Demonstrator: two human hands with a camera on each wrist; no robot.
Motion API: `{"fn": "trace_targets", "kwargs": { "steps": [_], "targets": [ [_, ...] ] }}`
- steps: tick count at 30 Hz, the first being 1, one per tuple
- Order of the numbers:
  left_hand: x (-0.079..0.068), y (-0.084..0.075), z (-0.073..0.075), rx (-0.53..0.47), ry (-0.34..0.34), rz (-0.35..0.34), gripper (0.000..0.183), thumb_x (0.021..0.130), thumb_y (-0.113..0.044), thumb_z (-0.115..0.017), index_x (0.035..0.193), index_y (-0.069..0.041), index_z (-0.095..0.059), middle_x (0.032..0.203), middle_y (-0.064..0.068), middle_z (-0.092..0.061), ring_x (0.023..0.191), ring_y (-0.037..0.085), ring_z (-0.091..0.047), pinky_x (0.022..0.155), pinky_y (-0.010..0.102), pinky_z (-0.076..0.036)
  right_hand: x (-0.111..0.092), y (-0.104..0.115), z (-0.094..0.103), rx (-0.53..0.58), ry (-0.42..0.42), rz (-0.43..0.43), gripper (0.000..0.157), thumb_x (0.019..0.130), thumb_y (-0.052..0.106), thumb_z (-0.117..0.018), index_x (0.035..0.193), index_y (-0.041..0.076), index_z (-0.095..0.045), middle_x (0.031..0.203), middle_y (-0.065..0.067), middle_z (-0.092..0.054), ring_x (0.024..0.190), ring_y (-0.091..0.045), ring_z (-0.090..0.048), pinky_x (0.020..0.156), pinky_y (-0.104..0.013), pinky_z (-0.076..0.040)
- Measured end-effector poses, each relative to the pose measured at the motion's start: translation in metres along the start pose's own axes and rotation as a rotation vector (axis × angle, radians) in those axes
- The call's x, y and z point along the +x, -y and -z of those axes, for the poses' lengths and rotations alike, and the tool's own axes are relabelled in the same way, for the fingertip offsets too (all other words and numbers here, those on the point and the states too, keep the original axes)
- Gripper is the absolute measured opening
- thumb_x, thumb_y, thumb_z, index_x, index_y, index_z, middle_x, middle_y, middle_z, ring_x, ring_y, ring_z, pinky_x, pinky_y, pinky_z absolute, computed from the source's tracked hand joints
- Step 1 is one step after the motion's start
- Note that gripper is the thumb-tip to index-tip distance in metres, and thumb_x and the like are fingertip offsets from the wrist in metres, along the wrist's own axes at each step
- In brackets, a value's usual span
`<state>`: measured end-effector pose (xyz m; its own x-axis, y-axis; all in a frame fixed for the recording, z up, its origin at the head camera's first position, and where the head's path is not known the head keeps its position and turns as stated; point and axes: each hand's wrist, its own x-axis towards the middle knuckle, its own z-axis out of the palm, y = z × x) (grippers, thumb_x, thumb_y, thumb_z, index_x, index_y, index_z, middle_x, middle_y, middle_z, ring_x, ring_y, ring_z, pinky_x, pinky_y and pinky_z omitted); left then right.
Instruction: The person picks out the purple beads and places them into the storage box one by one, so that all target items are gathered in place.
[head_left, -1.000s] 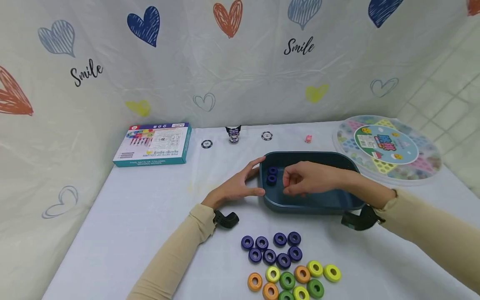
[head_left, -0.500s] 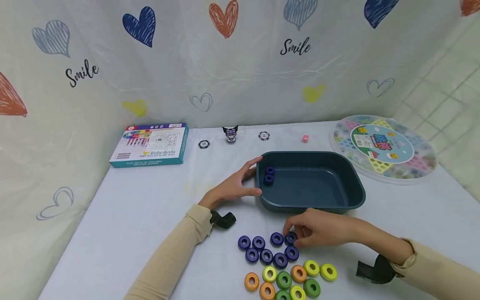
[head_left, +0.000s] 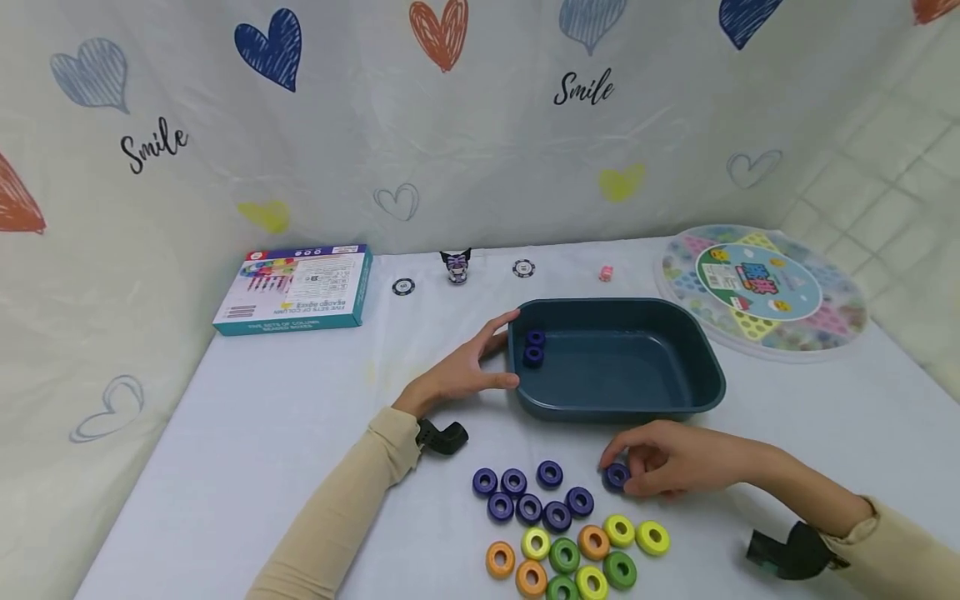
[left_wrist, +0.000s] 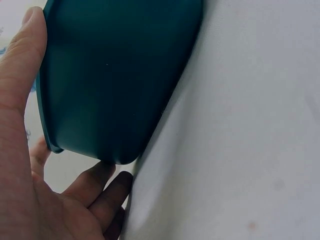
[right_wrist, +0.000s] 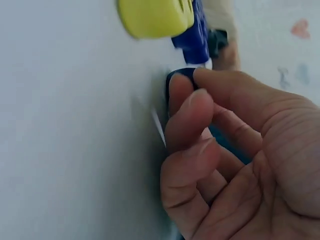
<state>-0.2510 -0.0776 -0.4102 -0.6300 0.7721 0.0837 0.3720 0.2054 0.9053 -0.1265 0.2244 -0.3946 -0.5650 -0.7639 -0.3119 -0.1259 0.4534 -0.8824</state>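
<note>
A dark blue-green plastic tub [head_left: 615, 417] stands on the table. My left hand [head_left: 467, 367] holds its left end, thumb at the near corner and index finger at the far corner; in the left wrist view the thumb [left_wrist: 22, 60] lies along the tub's wall [left_wrist: 115, 75]. Inside the tub, against its left side, sit two purple ring beads [head_left: 533, 356]. My right hand [head_left: 690, 458] pinches another purple ring bead [head_left: 617, 477] in front of the tub, low over the cloth. Its fingers partly cover that bead in the right wrist view.
Several purple ring beads [head_left: 557, 517] lie left of my right hand, with orange, green and yellow ones [head_left: 652, 538] nearer. Behind stand a flat box [head_left: 292, 289], a small figurine [head_left: 456, 267], chips [head_left: 523, 268], a pink piece [head_left: 606, 272] and a round game board [head_left: 761, 287].
My right hand has come out of the tub to the purple beads, taken hold of one and drawn it to the right. My left hand stays at the tub's end.
</note>
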Motion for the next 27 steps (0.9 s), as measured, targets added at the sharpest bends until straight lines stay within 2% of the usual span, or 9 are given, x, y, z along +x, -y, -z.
{"fn": "trace_targets", "kwargs": {
  "steps": [6,9,11,15,17,22,27],
  "targets": [
    [0.002,0.007,-0.001,-0.014,-0.015,-0.009,0.094,0.073,-0.054,-0.067,0.145,-0.032,-0.010,0.146,0.005,-0.025,0.131,0.014,-0.026,0.106,0.043,-0.015,-0.019,-0.017,0.006,0.181,0.018,-0.049,0.030,0.090,0.011,-0.055,0.119,0.004,-0.052,0.077,-0.010,-0.062,0.053,-0.009,-0.052,0.048,-0.023,-0.046],
    [0.003,0.009,-0.001,-0.012,-0.021,-0.023,0.095,0.072,-0.056,-0.066,0.144,-0.032,-0.010,0.146,0.004,-0.025,0.131,0.015,-0.026,0.106,0.043,-0.015,-0.023,-0.022,0.007,0.284,0.039,-0.046,0.032,0.091,0.005,-0.052,0.122,-0.002,-0.049,0.081,-0.017,-0.063,0.057,-0.011,-0.057,0.050,-0.022,-0.047],
    [0.002,0.007,-0.001,-0.013,-0.020,-0.028,0.095,0.072,-0.055,-0.066,0.145,-0.030,-0.011,0.146,0.006,-0.025,0.131,0.016,-0.026,0.106,0.043,-0.016,-0.025,-0.023,0.007,0.313,0.042,-0.045,0.032,0.090,0.004,-0.051,0.122,-0.003,-0.048,0.082,-0.019,-0.063,0.059,-0.013,-0.059,0.051,-0.022,-0.047],
    [0.000,-0.001,0.000,-0.023,-0.002,-0.031,0.092,0.077,-0.047,-0.067,0.146,-0.024,-0.010,0.146,0.011,-0.023,0.132,0.019,-0.025,0.106,0.046,-0.015,-0.028,-0.015,0.007,0.240,0.014,-0.039,0.031,0.090,0.007,-0.054,0.119,-0.001,-0.051,0.077,-0.018,-0.064,0.059,-0.018,-0.061,0.051,-0.027,-0.049],
    [0.001,0.001,0.000,-0.029,0.004,-0.030,0.092,0.077,-0.043,-0.068,0.146,-0.023,-0.010,0.146,0.012,-0.022,0.132,0.020,-0.024,0.105,0.047,-0.014,-0.030,-0.007,0.008,0.194,0.005,-0.026,0.030,0.090,0.008,-0.054,0.119,-0.001,-0.052,0.075,-0.018,-0.063,0.058,-0.022,-0.061,0.051,-0.030,-0.050],
    [0.006,0.021,-0.002,-0.005,-0.028,-0.015,0.094,0.072,-0.054,-0.067,0.144,-0.036,-0.010,0.145,0.002,-0.026,0.131,0.010,-0.026,0.106,0.043,-0.016,-0.032,0.022,0.019,0.139,0.015,0.038,0.031,0.091,0.005,-0.051,0.121,-0.004,-0.049,0.074,-0.019,-0.061,0.059,-0.030,-0.058,0.052,-0.032,-0.050],
    [0.007,0.030,-0.004,0.009,-0.052,-0.002,0.093,0.069,-0.060,-0.066,0.142,-0.042,-0.011,0.143,-0.004,-0.029,0.129,0.005,-0.027,0.106,0.041,-0.017,-0.023,0.045,0.037,0.035,-0.041,0.059,0.030,0.092,0.009,-0.051,0.120,-0.002,-0.048,0.068,-0.013,-0.060,0.058,-0.031,-0.056,0.052,-0.032,-0.049]
  ]
}}
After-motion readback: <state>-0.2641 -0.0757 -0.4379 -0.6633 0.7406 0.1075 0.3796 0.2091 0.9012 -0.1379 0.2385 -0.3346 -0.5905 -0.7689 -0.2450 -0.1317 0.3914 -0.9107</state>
